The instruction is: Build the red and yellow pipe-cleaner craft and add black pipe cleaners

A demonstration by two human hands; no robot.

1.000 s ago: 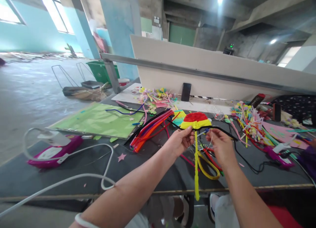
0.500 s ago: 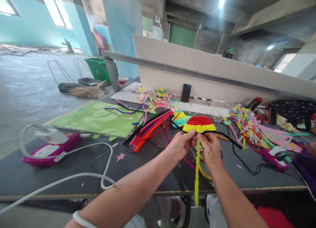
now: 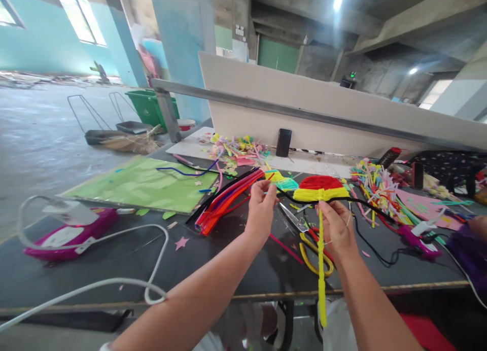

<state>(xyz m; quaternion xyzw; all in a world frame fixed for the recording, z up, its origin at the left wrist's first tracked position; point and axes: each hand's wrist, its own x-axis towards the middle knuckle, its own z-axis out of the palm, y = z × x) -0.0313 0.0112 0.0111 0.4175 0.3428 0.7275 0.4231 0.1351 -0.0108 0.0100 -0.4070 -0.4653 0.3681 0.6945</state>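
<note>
In my right hand (image 3: 337, 226) a pipe-cleaner piece is pinched just under its middle. Its rounded top is red (image 3: 321, 182), with a yellow band (image 3: 306, 195) below and a long yellow stem (image 3: 321, 275) hanging past the table edge. A black pipe cleaner (image 3: 367, 205) runs across under the band and sticks out to the right. My left hand (image 3: 262, 209) is closed in a pinch at the black pipe cleaner's left end. Scissors with yellow handles (image 3: 304, 254) lie on the table between my hands, partly behind the stem.
A bundle of coloured pipe cleaners (image 3: 224, 204) lies left of my hands, beside a green sheet (image 3: 144, 186). Purple power strips (image 3: 72, 237) with cables rest at both sides. A phone (image 3: 283, 143) leans at the back. Another person's purple sleeve (image 3: 466, 254) shows at right.
My left hand has moved left, away from the middle of the piece, to the black pipe cleaner's end. My right hand and the piece have shifted slightly right, uncovering the scissors.
</note>
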